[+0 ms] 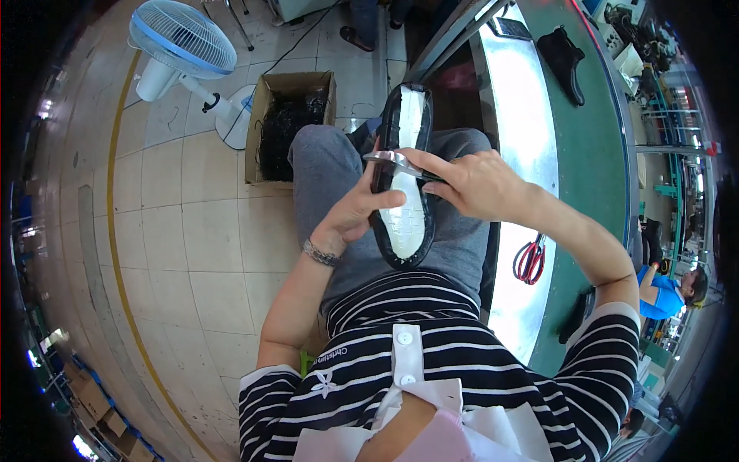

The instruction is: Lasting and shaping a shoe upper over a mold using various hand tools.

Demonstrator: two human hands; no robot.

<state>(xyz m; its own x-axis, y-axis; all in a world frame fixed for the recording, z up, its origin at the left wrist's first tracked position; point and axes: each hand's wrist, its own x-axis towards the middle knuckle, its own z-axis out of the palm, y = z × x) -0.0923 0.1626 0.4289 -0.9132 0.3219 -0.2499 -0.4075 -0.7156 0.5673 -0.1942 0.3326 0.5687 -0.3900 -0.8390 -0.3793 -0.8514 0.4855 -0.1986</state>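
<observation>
A black shoe [406, 215] lies bottom up over my lap, its pale underside facing me and its black upper edge folded around the rim. My left hand [356, 206] grips the shoe's left side, with the thumb resting on the pale sole area. Closed around the dark handle of a metal hand tool, my right hand [479, 183] is at the shoe's right side. The tool's shiny flat metal end [387, 156] crosses the middle of the underside. Whether it is a knife or a scraper I cannot tell.
Left of my knees stands a cardboard box [252, 154] with black scraps, and beyond it a fan [183, 40]. On my right runs a metal ledge [523, 115] with red-handled scissors [530, 262], beside a green conveyor belt [589, 154] carrying a black boot [563, 65]. Another person [663, 296] works across.
</observation>
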